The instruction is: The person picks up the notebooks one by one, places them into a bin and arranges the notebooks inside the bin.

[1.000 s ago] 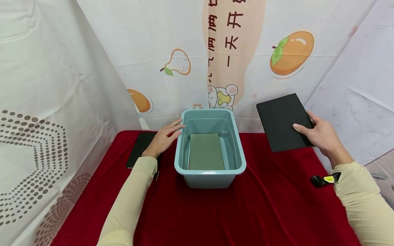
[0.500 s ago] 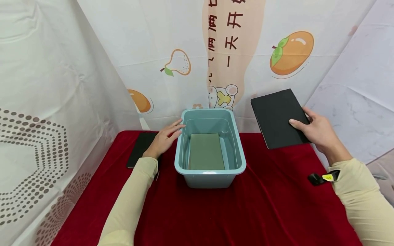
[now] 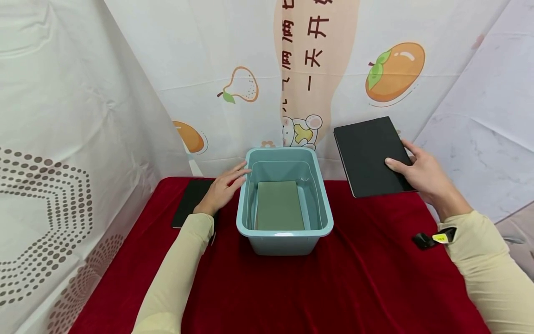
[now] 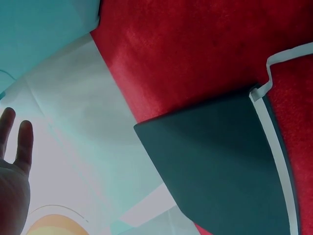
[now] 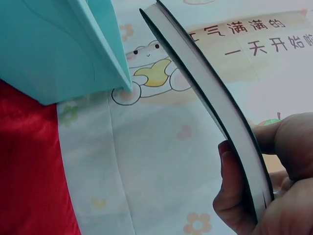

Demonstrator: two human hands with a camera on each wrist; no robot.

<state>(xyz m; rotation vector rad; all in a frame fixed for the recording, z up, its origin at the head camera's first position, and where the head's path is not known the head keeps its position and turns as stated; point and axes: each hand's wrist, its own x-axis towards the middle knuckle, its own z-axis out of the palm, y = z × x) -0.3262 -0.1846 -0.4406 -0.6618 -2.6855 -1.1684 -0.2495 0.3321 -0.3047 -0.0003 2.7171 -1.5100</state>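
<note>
My right hand [image 3: 425, 176] pinches a black hardcover notebook [image 3: 371, 155] by its right side, thumb on the cover facing the head camera. The right wrist view shows its white page edges [image 5: 215, 107] between thumb and fingers, raised off the cloth. A light blue plastic bin [image 3: 285, 243] stands mid-table, with a grey-green notebook or book [image 3: 279, 206] lying flat inside. My left hand [image 3: 223, 188] has its fingers extended, fingertips right at the bin's left rim. Under the left forearm lies a second black notebook [image 3: 189, 204]; the left wrist view shows its cover [image 4: 215, 161] and a pale ribbon [image 4: 288, 54].
Red velvet cloth [image 3: 267, 297] covers the table. White printed curtain [image 3: 233, 37] hangs behind and to the left, close to the table's far edge. Part of the table's left side is behind the left forearm. A black wrist device [image 3: 431, 239] sits at the right cuff.
My right hand has moved the black notebook leftward and slightly up, closer to the bin. The left hand, the bin and the notebook inside it have stayed in place.
</note>
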